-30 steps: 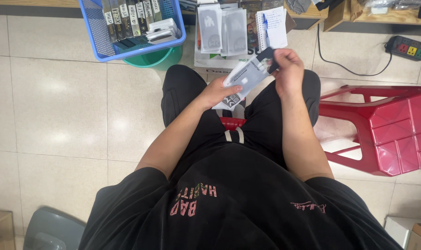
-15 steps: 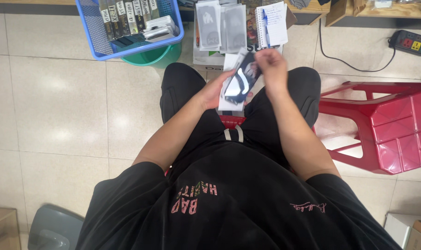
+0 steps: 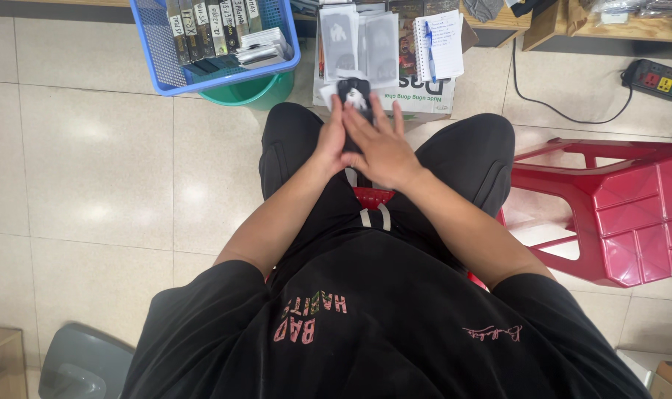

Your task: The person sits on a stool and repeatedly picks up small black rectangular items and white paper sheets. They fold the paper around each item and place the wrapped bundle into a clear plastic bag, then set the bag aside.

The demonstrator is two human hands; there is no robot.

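Observation:
I sit with both hands together over my lap. My left hand (image 3: 330,138) holds a small flat pack with a dark item (image 3: 355,94) inside from its left side. My right hand (image 3: 380,144) lies flat on top of the pack with fingers spread, pressing on it. Only the pack's far end shows beyond my fingers. Right beyond it lies a cardboard box (image 3: 417,100) with a stack of clear packs (image 3: 358,44) on top.
A blue basket (image 3: 203,74) of small boxed items rests on a green bucket (image 3: 251,92) at the far left. A spiral notepad with a blue pen (image 3: 439,44) lies on the box. A red plastic stool (image 3: 616,210) lies tipped at my right; a power strip (image 3: 657,80) lies beyond it.
The pack was held up and tilted between both hands. It has come down flat over my lap, and my right hand has moved onto it with the palm down.

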